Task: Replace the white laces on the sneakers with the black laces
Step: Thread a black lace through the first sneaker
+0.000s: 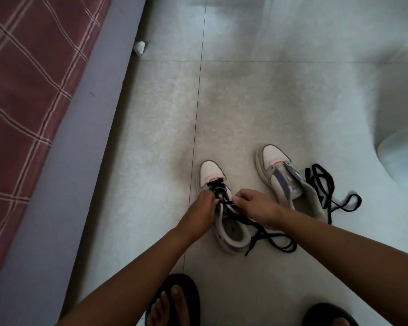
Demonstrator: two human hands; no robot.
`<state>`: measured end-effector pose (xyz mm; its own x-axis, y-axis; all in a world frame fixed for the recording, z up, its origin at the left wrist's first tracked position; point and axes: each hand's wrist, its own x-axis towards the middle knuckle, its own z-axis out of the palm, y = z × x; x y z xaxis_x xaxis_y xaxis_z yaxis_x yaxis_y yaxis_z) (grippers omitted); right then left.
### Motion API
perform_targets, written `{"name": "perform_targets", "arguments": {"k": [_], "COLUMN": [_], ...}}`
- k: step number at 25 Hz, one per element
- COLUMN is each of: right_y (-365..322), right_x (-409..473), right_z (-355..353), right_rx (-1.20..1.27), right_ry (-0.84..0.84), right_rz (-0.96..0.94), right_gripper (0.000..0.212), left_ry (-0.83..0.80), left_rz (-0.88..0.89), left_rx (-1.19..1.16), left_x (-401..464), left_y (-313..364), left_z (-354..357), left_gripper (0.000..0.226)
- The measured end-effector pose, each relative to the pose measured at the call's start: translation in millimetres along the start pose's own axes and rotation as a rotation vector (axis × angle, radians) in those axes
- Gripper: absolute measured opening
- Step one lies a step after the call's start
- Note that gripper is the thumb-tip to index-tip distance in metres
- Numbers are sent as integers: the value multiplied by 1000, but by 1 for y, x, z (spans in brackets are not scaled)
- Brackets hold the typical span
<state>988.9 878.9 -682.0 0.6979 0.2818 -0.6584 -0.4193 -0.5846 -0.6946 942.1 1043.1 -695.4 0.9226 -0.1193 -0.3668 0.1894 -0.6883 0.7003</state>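
2 sneakers stand on the tiled floor [257,95]: the left sneaker [212,175] part-laced, the right sneaker [278,175] unlaced beside 1 loose black lace [325,187]. The left hand [199,212] and right hand [257,205] each pinch the threaded black lace [224,196].

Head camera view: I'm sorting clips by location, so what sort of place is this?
Probably a bedroom at home: a bed with a maroon checked sheet runs along the left, beside a pale tiled floor, where the sneakers are being laced.

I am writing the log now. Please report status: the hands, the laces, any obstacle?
Left hand and right hand both pinch black lace on left sneaker. Right sneaker unlaced, second black lace loose beside it. No obstacle seen.
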Motion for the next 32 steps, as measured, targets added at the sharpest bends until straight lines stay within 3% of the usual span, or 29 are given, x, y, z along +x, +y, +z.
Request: {"name": "perform_targets", "arguments": {"k": [3,4,5,7,10,14,17,20,23,28,32], "right_y": [-3,-3,-1,2,1,-12,-23,-24,-20,-21,-51], "right_x": [1,-2,-6,-13,-22,-34,-46,-62,-75,-71,-63], "right_z": [1,1,-1,-2,2,7,3,10,13,15,-22], "right_rx": [-145,-181,-226,-432,-747,-884,-963,-770,-407,-135,203], "right_ry": [63,38,-6,-76,-72,-81,-39,-157,-226,-308,-410], "right_rz": [-48,-27,10,69,68,-14,-87,-189,-133,-58,-51], "right_gripper": [19,30,45,62,40,19,23,27,26,28,33], "left_ry": [87,89,66,-23,9,210,109,99,77,41,-125], "left_rz": [-77,-100,-116,-131,-129,-42,22,121,89,75,171], "left_rx": [-127,-206,-248,-186,-51,-87,-43,-67,9,109,60], "left_x": [2,-2,-10,-29,-40,-5,9,6,7,8,8], "left_y": [-2,-3,-4,-8,0,19,10,-4,-13,-12,-6], "left_z": [-3,-4,-2,8,35,35,25,26,26,24,1], "left_gripper": [11,6,15,62,108,108,110,95,90,88,88]}}
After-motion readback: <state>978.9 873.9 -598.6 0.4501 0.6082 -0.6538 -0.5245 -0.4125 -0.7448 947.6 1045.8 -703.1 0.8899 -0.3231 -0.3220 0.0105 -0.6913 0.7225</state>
